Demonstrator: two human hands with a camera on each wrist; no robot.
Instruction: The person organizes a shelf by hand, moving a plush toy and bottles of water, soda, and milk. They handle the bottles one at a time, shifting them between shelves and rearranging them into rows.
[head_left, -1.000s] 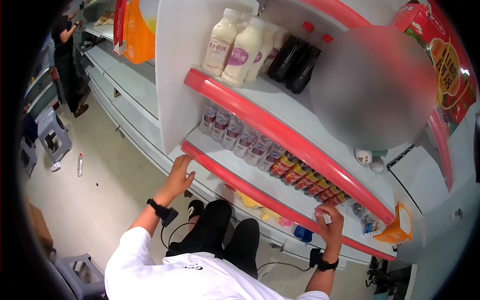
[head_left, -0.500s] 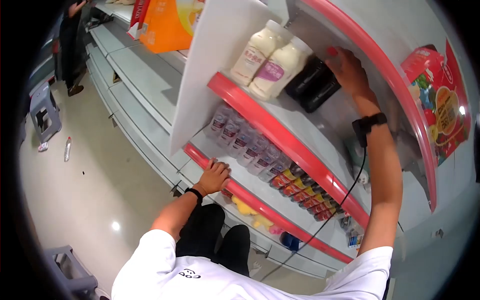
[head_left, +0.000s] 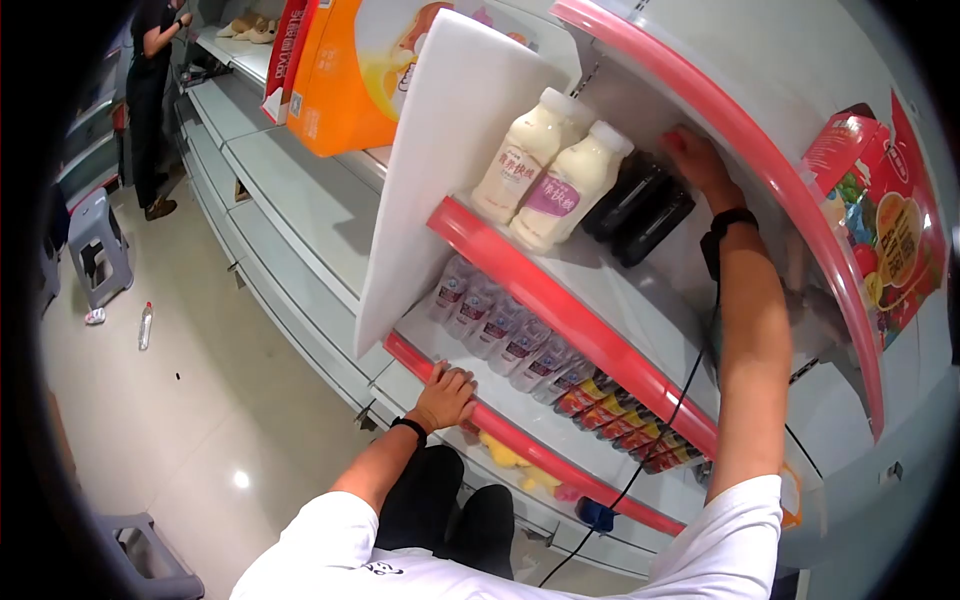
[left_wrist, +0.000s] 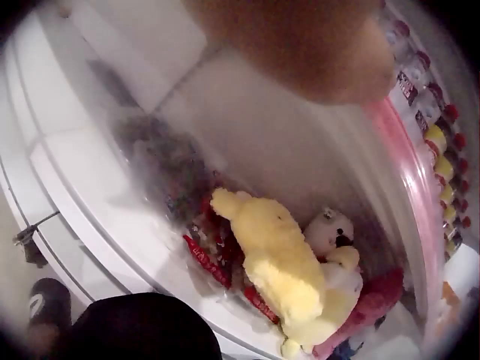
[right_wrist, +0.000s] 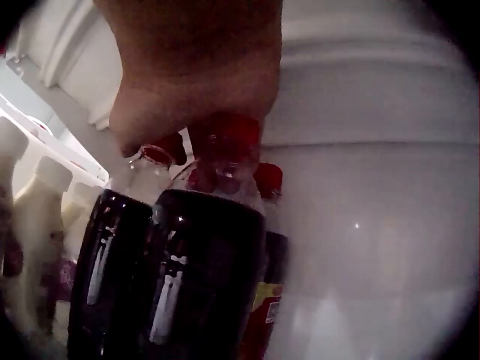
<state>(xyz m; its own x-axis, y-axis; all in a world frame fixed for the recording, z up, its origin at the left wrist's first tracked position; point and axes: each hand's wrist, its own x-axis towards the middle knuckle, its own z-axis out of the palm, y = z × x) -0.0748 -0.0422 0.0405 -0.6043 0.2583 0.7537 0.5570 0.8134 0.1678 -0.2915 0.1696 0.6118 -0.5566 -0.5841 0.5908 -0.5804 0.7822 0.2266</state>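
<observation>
In the head view, my left hand [head_left: 445, 397] rests on the red edge [head_left: 540, 451] of the lower shelf, fingers lying over it; the left wrist view shows part of that hand [left_wrist: 307, 52], blurred. My right hand [head_left: 697, 160] reaches into the upper shelf, behind two dark bottles [head_left: 652, 225]. Close up in the right wrist view, the right hand [right_wrist: 199, 82] grips the red cap [right_wrist: 225, 135] of an upright dark bottle [right_wrist: 206, 262]; its fingertips are hidden. Another dark bottle [right_wrist: 109, 262] stands beside it, with a third bottle [right_wrist: 266, 300] behind.
White milk drink bottles [head_left: 570, 190] stand left of the dark ones. Clear bottles [head_left: 495, 330] and red-yellow labelled bottles [head_left: 625, 425] line the shelf below. Plush toys [left_wrist: 277, 255] lie lower down. A black cable [head_left: 640, 470] hangs beside the right arm; a white panel [head_left: 440, 140] rises on the left.
My right hand has risen from the lower shelf to the dark bottles on the upper one. My left hand has moved right onto the red edge. The head view has shifted.
</observation>
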